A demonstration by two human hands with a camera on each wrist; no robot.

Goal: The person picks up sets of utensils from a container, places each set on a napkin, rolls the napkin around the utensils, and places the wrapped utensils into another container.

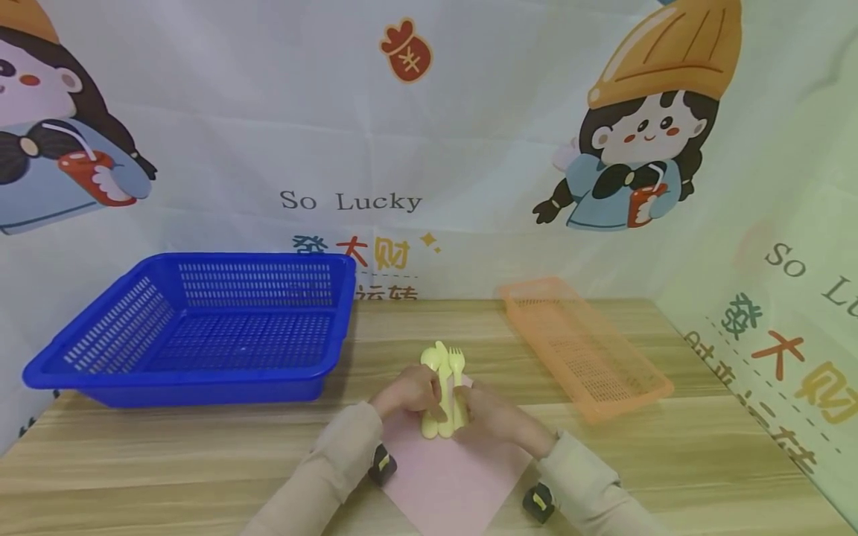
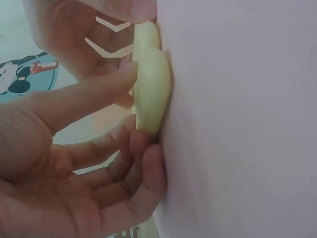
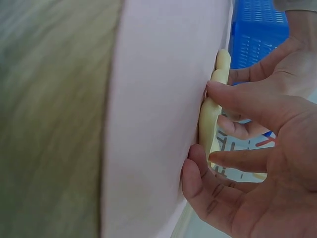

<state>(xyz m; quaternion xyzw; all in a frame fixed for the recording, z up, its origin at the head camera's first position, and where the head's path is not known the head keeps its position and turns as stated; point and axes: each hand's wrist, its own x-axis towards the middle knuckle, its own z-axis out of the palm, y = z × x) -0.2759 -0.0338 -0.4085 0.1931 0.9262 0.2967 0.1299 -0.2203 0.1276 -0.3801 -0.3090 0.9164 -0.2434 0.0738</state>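
A pale yellow spoon, knife and fork lie side by side on a pink sheet, their heads pointing away from me. My left hand pinches the spoon side of the row, its thumb over the handles. On the opposite side, my right hand holds the fork by its handle between thumb and fingers. In the left wrist view, rounded handle ends sit against the sheet between the curled fingers. The right wrist view shows the handles beside the right thumb and fingertips.
A large blue basket stands at the left of the wooden table. At the right back lies a shallow orange basket. A printed cloth hangs behind the table and along its right side.
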